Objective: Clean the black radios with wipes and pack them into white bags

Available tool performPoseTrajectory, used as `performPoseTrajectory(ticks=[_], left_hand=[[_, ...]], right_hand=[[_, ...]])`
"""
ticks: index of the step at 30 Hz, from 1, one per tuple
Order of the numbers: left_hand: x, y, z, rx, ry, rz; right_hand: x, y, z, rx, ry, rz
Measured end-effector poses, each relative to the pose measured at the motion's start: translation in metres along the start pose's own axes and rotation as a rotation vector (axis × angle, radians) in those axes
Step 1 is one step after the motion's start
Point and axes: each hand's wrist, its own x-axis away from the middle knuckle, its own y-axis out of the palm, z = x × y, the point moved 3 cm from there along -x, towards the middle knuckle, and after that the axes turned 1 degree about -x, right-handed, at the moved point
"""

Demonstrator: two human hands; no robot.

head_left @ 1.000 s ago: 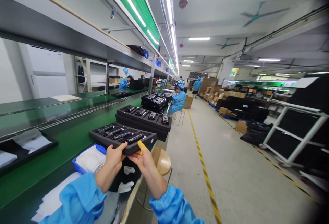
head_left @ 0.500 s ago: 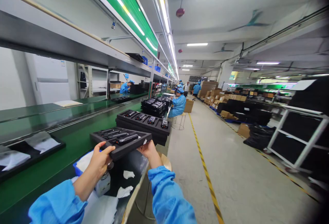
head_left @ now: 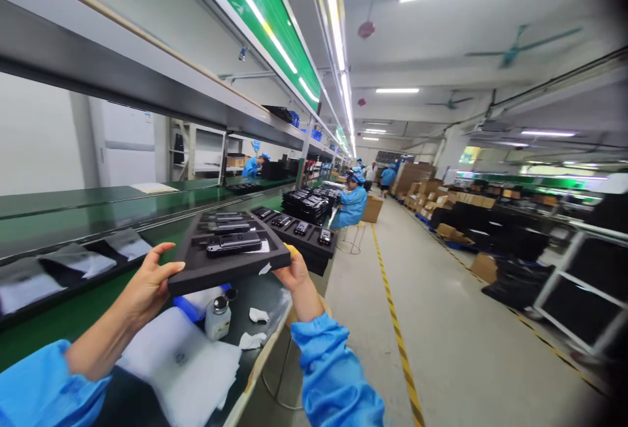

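Observation:
A black foam tray (head_left: 235, 269) is held up level between my two hands, with several slim black handheld devices (head_left: 234, 242) lying in its slots. My left hand (head_left: 151, 284) grips the tray's left corner, thumb on top and fingers beneath. At the right corner, my right hand (head_left: 296, 275) closes round the edge, with something yellow on a fingertip. Below the tray stand a pump-top bottle (head_left: 218, 320) and a partly hidden blue container (head_left: 192, 308). A stack of white sheets or bags (head_left: 181, 365) lies on the bench nearest me.
Beyond my tray, another black foam tray (head_left: 314, 244) holds several devices. Further along are stacked black trays (head_left: 307, 201) and a seated person in blue (head_left: 352, 204). At left lies a tray of white pouches (head_left: 81, 263). Crumpled white scraps (head_left: 252, 341) lie near the bench edge.
The held tray has come closer to me and turned, showing its front edge and clearing the bottle. The view has swung a little left. Both hands keep their hold.

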Motion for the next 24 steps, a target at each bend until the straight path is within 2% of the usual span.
performPoseTrajectory(ticks=[4, 7, 11, 14, 17, 20, 22, 24], left_hand=[[0.029, -0.049, 0.014, -0.026, 0.024, 0.006], [0.061, -0.102, 0.022, -0.078, 0.018, 0.089], [0.129, -0.181, 0.030, -0.110, -0.019, 0.286], [0.198, -0.225, 0.036, -0.121, -0.066, 0.481], [0.265, -0.253, 0.034, -0.146, -0.120, 0.655], [0.318, -0.275, 0.021, -0.120, -0.180, 0.796], [0.344, -0.283, 0.011, -0.082, -0.222, 0.860], [0.358, -0.284, 0.003, -0.086, -0.312, 0.869]], right_hand=[[0.030, 0.037, 0.018, 0.058, 0.020, -0.131], [0.054, 0.063, 0.047, 0.120, 0.107, -0.229], [0.093, 0.094, 0.115, 0.216, 0.315, -0.344], [0.137, 0.113, 0.177, 0.236, 0.452, -0.421], [0.189, 0.121, 0.232, 0.225, 0.574, -0.450], [0.236, 0.117, 0.279, 0.221, 0.718, -0.476], [0.259, 0.106, 0.306, 0.245, 0.816, -0.493], [0.273, 0.092, 0.327, 0.360, 0.902, -0.546]])
